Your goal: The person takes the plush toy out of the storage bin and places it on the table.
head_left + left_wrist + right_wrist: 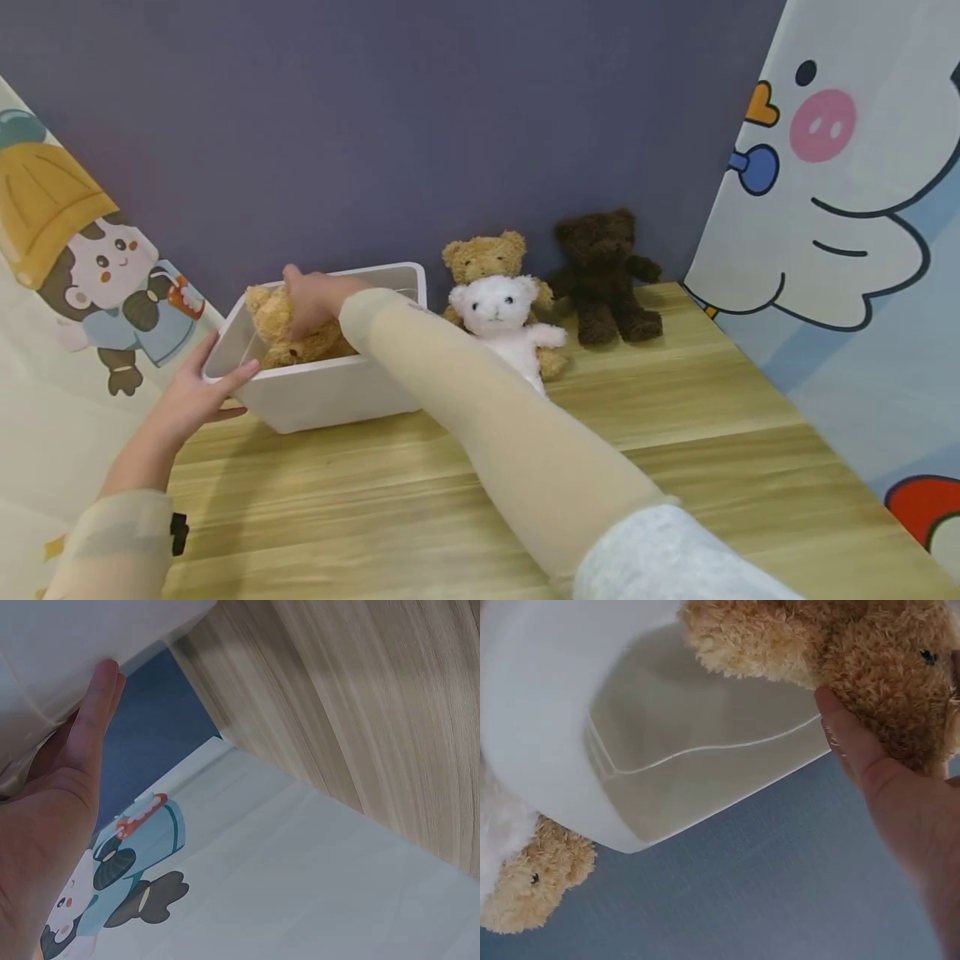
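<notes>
A white plastic bin (330,398) stands tilted a little on the wooden table, with a light brown teddy bear (272,312) inside it. My left hand (187,396) holds the bin's left end, thumb at the front rim. In the left wrist view, the left hand (71,772) lies along the outer wall of the bin (52,652). With my right hand (315,302) I grip the bear by the head from above. Close up in the right wrist view, fingers of the right hand (911,810) press into the curly fur of the bear (885,675).
Right of the bin, a white teddy bear (498,312) leans in front of another light brown bear (483,254). Beside them a dark brown bear (603,271) sits against the dark back wall (480,117). Cartoon-printed panels (847,242) flank the wooden table (360,508).
</notes>
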Action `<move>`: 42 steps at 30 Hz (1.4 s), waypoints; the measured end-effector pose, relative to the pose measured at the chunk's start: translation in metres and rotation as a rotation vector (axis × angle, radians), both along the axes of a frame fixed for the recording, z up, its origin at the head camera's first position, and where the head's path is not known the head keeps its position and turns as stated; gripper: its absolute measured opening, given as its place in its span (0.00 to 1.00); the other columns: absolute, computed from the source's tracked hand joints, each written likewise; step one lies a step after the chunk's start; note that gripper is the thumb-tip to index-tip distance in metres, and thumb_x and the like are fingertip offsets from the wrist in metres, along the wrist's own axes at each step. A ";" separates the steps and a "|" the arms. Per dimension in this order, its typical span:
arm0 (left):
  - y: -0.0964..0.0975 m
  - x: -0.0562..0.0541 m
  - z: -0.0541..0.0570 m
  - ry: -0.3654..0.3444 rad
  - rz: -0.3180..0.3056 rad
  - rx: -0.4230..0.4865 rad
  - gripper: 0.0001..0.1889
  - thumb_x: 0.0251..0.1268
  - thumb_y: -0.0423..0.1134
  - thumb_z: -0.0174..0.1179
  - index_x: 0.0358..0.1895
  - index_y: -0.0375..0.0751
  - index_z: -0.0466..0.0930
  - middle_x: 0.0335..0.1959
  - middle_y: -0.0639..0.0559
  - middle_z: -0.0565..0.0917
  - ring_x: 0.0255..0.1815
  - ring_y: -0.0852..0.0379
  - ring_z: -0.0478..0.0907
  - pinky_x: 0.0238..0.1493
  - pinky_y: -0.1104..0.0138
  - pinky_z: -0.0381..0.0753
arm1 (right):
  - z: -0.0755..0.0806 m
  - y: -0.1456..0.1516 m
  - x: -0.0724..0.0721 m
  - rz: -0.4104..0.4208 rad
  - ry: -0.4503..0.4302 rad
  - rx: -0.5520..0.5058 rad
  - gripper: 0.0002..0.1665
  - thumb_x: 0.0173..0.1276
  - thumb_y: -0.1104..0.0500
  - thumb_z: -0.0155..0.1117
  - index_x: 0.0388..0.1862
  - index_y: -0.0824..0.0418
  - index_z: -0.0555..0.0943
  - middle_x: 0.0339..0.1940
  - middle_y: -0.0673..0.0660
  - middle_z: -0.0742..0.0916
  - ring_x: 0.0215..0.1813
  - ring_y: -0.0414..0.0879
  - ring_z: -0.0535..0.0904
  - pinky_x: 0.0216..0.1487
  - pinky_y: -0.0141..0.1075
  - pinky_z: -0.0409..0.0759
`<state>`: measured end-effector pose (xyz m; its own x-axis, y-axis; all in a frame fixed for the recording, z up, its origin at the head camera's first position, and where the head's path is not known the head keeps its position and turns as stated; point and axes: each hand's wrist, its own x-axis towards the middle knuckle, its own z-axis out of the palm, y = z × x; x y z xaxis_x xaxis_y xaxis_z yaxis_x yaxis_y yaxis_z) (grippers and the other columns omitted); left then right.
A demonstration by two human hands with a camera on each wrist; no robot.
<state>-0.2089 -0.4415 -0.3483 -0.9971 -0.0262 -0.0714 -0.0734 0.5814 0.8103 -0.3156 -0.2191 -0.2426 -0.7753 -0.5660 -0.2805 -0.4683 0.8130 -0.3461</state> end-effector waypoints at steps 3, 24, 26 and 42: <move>-0.001 0.001 0.000 -0.008 0.000 -0.004 0.54 0.84 0.57 0.53 0.85 0.49 0.16 0.84 0.17 0.37 0.76 0.17 0.58 0.48 0.50 0.96 | -0.002 -0.002 0.001 0.017 0.034 0.047 0.62 0.70 0.38 0.73 0.88 0.36 0.41 0.84 0.40 0.67 0.83 0.33 0.63 0.80 0.28 0.71; -0.002 -0.001 0.003 -0.026 -0.019 -0.012 0.53 0.84 0.59 0.50 0.84 0.48 0.13 0.85 0.26 0.22 0.78 0.15 0.56 0.49 0.52 0.96 | -0.011 0.004 0.027 -0.083 0.179 -0.473 0.50 0.65 0.45 0.80 0.81 0.33 0.63 0.73 0.38 0.74 0.66 0.34 0.76 0.60 0.26 0.81; -0.003 -0.001 0.002 -0.033 -0.015 -0.018 0.54 0.84 0.59 0.50 0.84 0.48 0.12 0.85 0.28 0.19 0.78 0.15 0.56 0.49 0.52 0.96 | -0.010 0.006 0.033 -0.151 0.184 -0.582 0.47 0.63 0.46 0.82 0.77 0.34 0.67 0.72 0.38 0.76 0.66 0.34 0.77 0.57 0.26 0.82; -0.005 -0.005 0.000 -0.020 -0.003 -0.045 0.56 0.82 0.60 0.54 0.85 0.49 0.16 0.86 0.28 0.22 0.59 0.48 0.81 0.50 0.50 0.95 | -0.026 0.030 0.106 -0.391 0.319 -1.481 0.35 0.65 0.53 0.83 0.69 0.40 0.80 0.75 0.41 0.73 0.73 0.34 0.71 0.73 0.33 0.77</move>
